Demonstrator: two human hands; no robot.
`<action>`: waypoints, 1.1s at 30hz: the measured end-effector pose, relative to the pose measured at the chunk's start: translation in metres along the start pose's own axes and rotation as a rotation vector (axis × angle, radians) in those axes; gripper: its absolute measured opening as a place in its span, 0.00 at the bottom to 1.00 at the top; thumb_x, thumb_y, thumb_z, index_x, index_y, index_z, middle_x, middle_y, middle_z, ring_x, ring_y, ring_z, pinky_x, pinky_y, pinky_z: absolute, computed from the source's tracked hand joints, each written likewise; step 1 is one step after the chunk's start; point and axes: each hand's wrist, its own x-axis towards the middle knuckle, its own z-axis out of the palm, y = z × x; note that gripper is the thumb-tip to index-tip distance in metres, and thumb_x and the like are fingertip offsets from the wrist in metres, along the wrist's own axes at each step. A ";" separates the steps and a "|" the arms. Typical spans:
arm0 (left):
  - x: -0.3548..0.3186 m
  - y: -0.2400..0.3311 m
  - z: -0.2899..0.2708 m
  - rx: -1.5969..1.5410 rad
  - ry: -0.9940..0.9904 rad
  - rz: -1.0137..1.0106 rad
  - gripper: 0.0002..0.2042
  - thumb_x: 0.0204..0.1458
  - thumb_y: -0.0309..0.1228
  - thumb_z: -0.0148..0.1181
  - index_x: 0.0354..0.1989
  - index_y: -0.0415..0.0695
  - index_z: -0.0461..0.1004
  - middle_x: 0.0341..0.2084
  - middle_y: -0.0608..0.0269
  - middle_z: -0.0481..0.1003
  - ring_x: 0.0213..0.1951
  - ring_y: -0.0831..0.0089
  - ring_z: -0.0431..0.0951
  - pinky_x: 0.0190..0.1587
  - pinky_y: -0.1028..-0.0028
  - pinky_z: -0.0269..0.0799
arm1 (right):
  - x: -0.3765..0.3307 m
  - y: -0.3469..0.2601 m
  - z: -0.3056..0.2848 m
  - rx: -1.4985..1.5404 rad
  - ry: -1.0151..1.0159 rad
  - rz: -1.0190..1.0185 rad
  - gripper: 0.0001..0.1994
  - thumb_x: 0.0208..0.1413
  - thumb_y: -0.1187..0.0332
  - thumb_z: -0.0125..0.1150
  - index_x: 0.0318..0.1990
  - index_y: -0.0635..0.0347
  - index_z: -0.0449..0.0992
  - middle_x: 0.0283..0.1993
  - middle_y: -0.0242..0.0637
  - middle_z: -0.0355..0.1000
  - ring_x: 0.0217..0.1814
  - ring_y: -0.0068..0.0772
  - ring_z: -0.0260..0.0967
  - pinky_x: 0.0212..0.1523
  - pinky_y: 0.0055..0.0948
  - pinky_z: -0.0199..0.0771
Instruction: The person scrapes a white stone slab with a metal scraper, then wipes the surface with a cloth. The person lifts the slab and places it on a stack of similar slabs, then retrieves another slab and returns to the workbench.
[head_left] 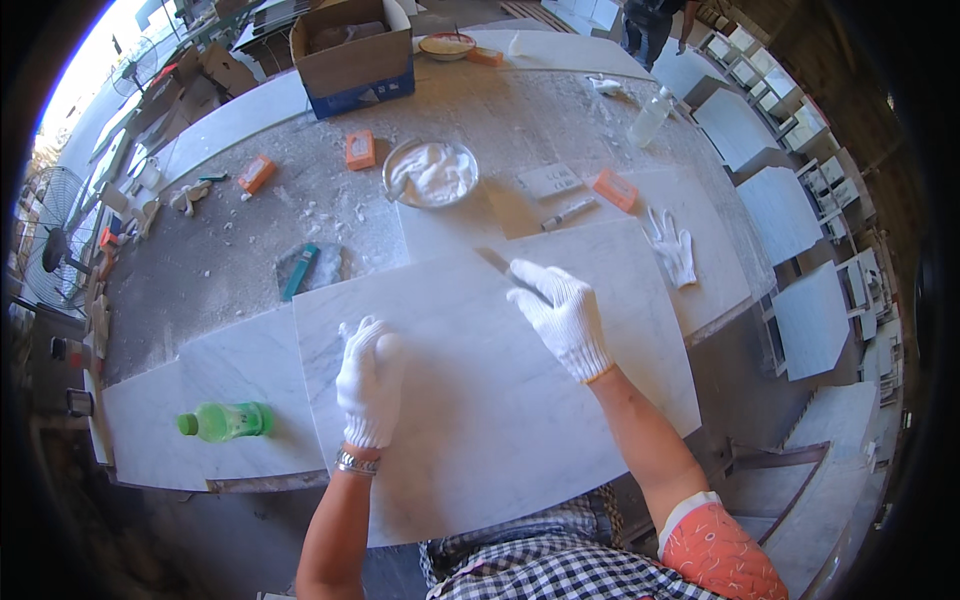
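A green bottle (226,421) lies at lower left. At upper center sits a metal bowl (431,173) of white paste, with an open cardboard box (352,58) above it. 3 orange blocks (360,149) dot the dusty bench. A spare white glove (672,246) lies at right.

Left hand (369,385) gloved, flat, fingers together; right hand (562,316) gloved, grip closed.

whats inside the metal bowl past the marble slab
The metal bowl holds a white paste or putty heaped across most of it, with what looks like a tool handle at its left edge. The paste hides the bowl's bottom.
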 end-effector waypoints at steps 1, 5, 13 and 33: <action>0.008 -0.001 0.006 0.012 0.018 0.026 0.14 0.58 0.22 0.66 0.53 0.40 0.78 0.49 0.50 0.82 0.58 0.50 0.81 0.72 0.52 0.66 | 0.017 0.003 0.007 -0.020 0.024 -0.020 0.18 0.56 0.70 0.75 0.53 0.65 0.84 0.47 0.48 0.84 0.46 0.45 0.83 0.47 0.36 0.81; 0.025 -0.003 0.019 0.108 0.049 -0.029 0.14 0.58 0.25 0.70 0.52 0.39 0.78 0.50 0.52 0.82 0.55 0.58 0.83 0.58 0.66 0.76 | 0.067 0.011 0.028 -0.125 -0.013 -0.027 0.17 0.57 0.65 0.73 0.52 0.61 0.84 0.45 0.49 0.83 0.47 0.52 0.81 0.48 0.41 0.80; 0.025 0.001 0.014 0.111 0.010 -0.042 0.15 0.58 0.26 0.69 0.53 0.40 0.79 0.51 0.51 0.82 0.55 0.56 0.83 0.58 0.64 0.77 | 0.102 0.024 0.053 -0.216 -0.062 -0.031 0.17 0.57 0.61 0.72 0.52 0.55 0.85 0.42 0.47 0.82 0.45 0.53 0.80 0.45 0.44 0.79; 0.026 0.000 0.014 0.112 0.015 0.005 0.14 0.58 0.25 0.69 0.52 0.39 0.79 0.49 0.52 0.82 0.54 0.58 0.84 0.57 0.66 0.77 | 0.105 0.024 0.060 -0.255 -0.031 -0.074 0.15 0.58 0.61 0.71 0.52 0.48 0.85 0.39 0.43 0.81 0.43 0.50 0.79 0.43 0.45 0.78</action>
